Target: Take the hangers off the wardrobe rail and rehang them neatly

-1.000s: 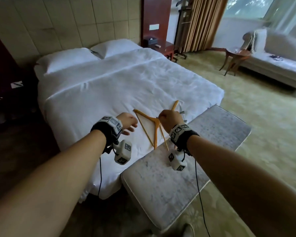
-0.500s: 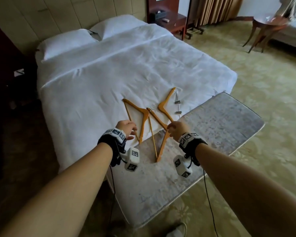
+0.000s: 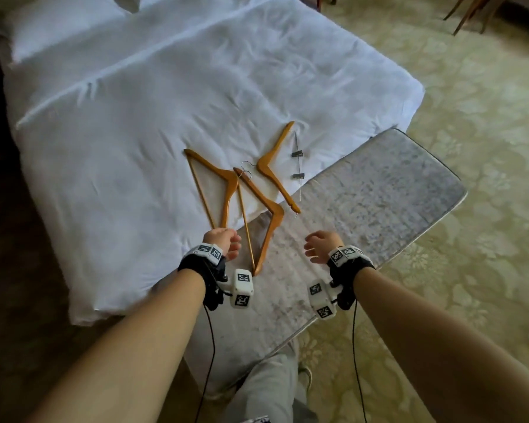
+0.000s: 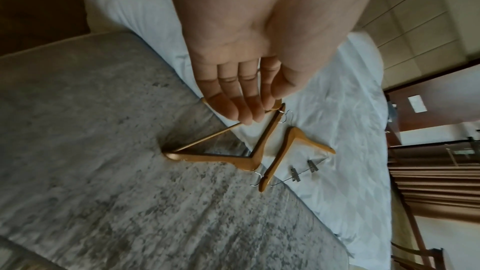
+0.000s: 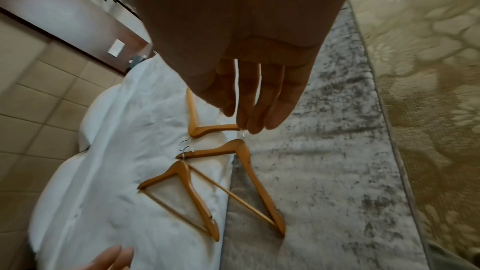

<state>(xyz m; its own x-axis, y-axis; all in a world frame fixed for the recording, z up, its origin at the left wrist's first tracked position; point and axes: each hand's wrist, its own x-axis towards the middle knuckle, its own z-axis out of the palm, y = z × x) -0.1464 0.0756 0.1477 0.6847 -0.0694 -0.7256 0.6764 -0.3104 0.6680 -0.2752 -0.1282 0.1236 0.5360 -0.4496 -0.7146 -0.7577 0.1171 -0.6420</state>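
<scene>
Three wooden hangers lie loose at the foot of the bed. The left hanger (image 3: pixel 228 190) (image 5: pixel 187 188) rests on the white duvet. Straddling the bed edge and the bench is the middle hanger (image 3: pixel 272 216) (image 4: pixel 207 158) (image 5: pixel 246 163). The right hanger (image 3: pixel 272 160) (image 4: pixel 293 141) (image 5: pixel 207 129) has a wire bar with two clips. My left hand (image 3: pixel 223 242) (image 4: pixel 246 89) hovers over the left hanger's near end with straight fingers, holding nothing. Empty and relaxed, my right hand (image 3: pixel 318 245) (image 5: pixel 259 100) hangs above the bench, right of the middle hanger.
A grey mottled bench (image 3: pixel 379 193) stands against the foot of the white bed (image 3: pixel 135 117). Patterned carpet (image 3: pixel 471 148) spreads to the right, with chair legs at the far top right. My own leg and shoe show below the bench. No wardrobe rail is in view.
My right hand has let go of the middle hanger and drawn back to the right. The hanger now lies flat. My left hand has pulled slightly nearer, and the view has tilted down.
</scene>
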